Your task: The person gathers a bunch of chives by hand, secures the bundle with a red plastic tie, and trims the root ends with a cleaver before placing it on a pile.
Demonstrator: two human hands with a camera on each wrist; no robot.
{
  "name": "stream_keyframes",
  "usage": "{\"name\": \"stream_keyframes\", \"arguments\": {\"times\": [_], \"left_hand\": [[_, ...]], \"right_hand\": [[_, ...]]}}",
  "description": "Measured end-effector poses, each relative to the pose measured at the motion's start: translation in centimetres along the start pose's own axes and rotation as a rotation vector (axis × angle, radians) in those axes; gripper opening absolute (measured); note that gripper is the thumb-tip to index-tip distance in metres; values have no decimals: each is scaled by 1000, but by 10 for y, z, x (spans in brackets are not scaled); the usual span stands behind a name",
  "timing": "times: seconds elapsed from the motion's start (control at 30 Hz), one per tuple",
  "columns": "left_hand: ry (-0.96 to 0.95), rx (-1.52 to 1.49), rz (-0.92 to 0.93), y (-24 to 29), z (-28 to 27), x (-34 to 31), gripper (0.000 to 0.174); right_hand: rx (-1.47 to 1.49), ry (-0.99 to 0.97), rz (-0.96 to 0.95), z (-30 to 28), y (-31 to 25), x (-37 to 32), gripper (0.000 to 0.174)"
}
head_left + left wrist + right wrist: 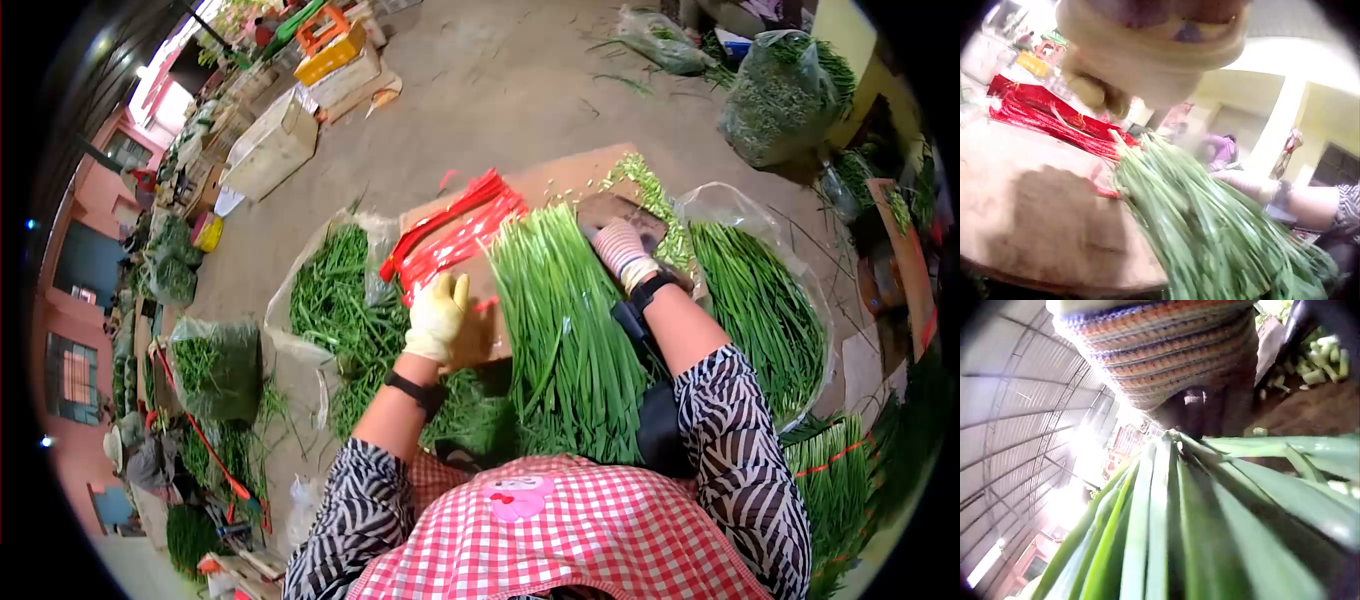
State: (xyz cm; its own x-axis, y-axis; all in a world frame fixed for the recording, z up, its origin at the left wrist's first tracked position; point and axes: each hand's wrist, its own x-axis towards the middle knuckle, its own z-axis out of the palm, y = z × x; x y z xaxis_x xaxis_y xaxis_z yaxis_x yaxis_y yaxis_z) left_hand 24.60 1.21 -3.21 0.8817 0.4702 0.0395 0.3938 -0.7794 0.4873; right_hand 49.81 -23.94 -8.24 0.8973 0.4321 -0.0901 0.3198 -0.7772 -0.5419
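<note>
A large bundle of garlic chives (560, 320) lies across a board (480, 340), its pale cut ends pointing away from me. My left hand (437, 315), in a pale yellow glove, hovers over the board beside a pile of red ties (455, 235). Its thumb and fingers are apart, with nothing visible between them. In a striped glove, my right hand (620, 250) is at the bundle's right edge, by a dark brown flat piece (640, 215). Its fingertips are hidden in the right wrist view, so I cannot tell what they grip. Chopped chive ends (655, 190) are scattered beyond it.
Plastic-lined heaps of greens stand at the left (340, 280) and right (765, 300) of the board. Tied bundles (830, 470) lie at lower right. Bagged greens (785, 100) and a white foam box (270, 145) stand farther off on the concrete floor (490, 80).
</note>
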Motion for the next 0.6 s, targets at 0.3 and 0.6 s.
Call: {"name": "stream_keyframes", "arguments": {"times": [0.3,0.6], "left_hand": [[-524,500,201,19,-19,-18,51],[-223,-695,-369,-57,57,19,28]], "right_hand": [[39,6,-81,11,18,21,53],[-130,84,121,-18,-11,-3,40]]}}
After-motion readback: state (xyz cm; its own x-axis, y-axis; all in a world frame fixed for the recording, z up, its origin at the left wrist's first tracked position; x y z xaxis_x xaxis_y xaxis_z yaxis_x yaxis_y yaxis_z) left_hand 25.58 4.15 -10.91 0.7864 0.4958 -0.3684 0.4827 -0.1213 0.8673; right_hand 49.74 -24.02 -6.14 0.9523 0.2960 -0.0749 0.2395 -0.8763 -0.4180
